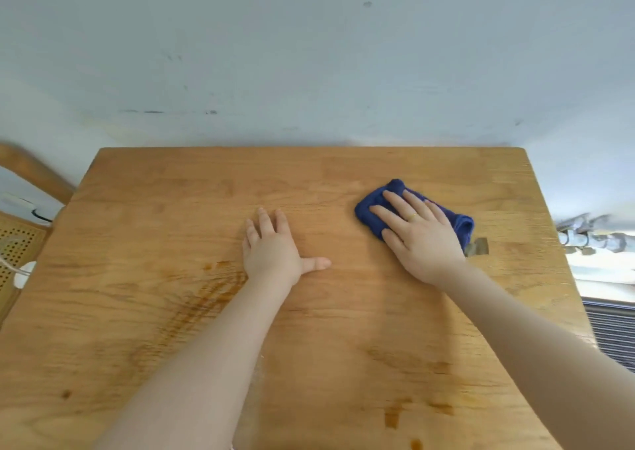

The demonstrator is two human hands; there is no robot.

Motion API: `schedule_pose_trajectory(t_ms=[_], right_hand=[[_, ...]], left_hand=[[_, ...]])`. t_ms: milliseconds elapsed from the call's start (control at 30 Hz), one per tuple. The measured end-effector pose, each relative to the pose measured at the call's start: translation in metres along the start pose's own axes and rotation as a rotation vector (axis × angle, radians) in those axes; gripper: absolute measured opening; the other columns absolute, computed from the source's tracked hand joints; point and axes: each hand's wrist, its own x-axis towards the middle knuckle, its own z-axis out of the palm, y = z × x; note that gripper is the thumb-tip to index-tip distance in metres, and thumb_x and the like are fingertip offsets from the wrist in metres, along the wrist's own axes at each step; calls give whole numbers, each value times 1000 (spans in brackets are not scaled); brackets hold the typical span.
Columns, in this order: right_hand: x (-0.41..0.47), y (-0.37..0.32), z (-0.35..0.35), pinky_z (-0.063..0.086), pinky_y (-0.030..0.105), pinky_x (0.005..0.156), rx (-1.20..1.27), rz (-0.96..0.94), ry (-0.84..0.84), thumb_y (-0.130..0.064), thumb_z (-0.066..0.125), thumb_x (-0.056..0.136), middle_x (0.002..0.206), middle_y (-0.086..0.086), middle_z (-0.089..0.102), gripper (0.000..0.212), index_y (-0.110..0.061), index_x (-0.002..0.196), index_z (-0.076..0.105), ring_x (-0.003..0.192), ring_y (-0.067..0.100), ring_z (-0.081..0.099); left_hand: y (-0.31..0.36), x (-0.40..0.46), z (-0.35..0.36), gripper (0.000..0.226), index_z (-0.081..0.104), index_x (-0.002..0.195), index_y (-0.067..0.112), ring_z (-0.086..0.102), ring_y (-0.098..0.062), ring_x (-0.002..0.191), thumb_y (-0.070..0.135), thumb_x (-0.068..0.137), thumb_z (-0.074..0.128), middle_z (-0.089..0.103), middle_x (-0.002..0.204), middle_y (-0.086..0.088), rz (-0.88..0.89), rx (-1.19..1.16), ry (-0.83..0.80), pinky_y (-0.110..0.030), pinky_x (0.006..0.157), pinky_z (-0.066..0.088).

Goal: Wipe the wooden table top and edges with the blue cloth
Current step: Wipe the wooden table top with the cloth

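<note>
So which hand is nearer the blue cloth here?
Right. The right hand presses flat on the blue cloth; the left hand rests on the bare table, apart to the cloth's left.

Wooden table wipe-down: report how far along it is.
Done: nothing can be confirmed as wiped from this view.
In hand: the right hand presses the folded blue cloth flat on the wooden table toward its far right, while the left hand rests flat near the middle.
Left: dark streaky marks on the near left, brown spots by the near edge, and the edges.
</note>
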Motion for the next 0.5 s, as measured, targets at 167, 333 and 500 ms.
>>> schedule_pose_trajectory(t_ms=[167,333,500], right_hand=[[-19,32,-5,21,41,110,9,-187,-61,-47,17,91,149,-5,34,53,-36,135,44,139,24,28],[50,81,-12,13,39,112,21,82,84,-38,32,98,153,-5,26,41,-35,139,37,141,23,18],[37,84,-12,14,41,112,38,79,68,-38,29,98,153,-2,25,42,-32,139,37,142,24,17]], left_hand=[[19,-8,-10,122,-11,149,19,-8,-32,144,68,67,64,-16,156,-10,-117,53,-4,-45,116,7],[49,-37,17,82,-1,150,23,-12,-28,144,48,91,50,-18,156,-4,35,-38,97,-42,116,5],[91,-52,38,73,10,150,21,-8,-24,145,49,92,45,-7,158,-4,220,-80,128,-41,118,1]])
